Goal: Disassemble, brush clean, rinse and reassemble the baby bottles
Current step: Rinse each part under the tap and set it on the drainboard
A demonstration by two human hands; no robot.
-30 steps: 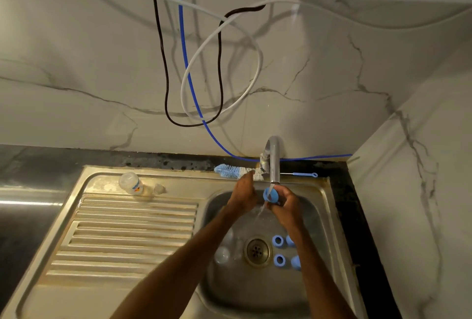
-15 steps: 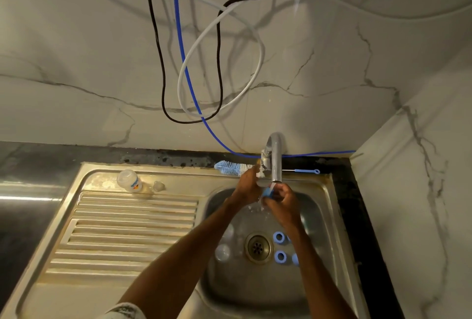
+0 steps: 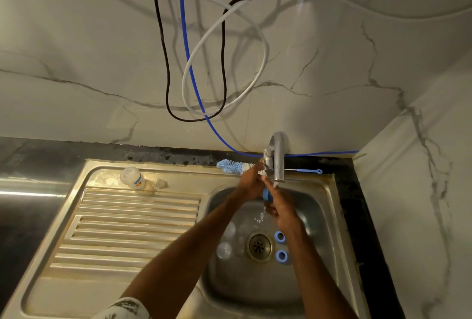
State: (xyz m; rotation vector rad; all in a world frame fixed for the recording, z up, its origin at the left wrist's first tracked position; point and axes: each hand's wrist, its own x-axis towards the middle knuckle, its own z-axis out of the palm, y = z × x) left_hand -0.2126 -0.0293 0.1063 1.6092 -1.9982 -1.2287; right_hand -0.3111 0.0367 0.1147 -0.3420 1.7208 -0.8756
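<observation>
Under the tap spout point(image 3: 279, 155) my right hand point(image 3: 281, 207) holds a blue bottle ring point(image 3: 266, 194), and water runs off it into the basin. My left hand point(image 3: 251, 182) is right beside it, fingers up at the tap's base; its grip is hidden. Two more blue rings point(image 3: 280, 237) point(image 3: 281, 255) lie on the basin floor right of the drain point(image 3: 258, 245). Clear bottle parts point(image 3: 224, 249) sit left of the drain. A clear bottle point(image 3: 132, 177) and a teat point(image 3: 161, 183) stand on the drainboard's far edge.
A blue-and-white bottle brush point(image 3: 233, 166) lies on the sink's back rim, with a thin blue-tipped brush point(image 3: 307, 171) right of the tap. Cables and hoses point(image 3: 194, 76) hang down the marble wall. A wall stands close on the right; black counter point(image 3: 28, 160) lies left.
The blue ring has turned in my right hand under the stream, and my left hand has stayed by the tap. The camera shifted slightly.
</observation>
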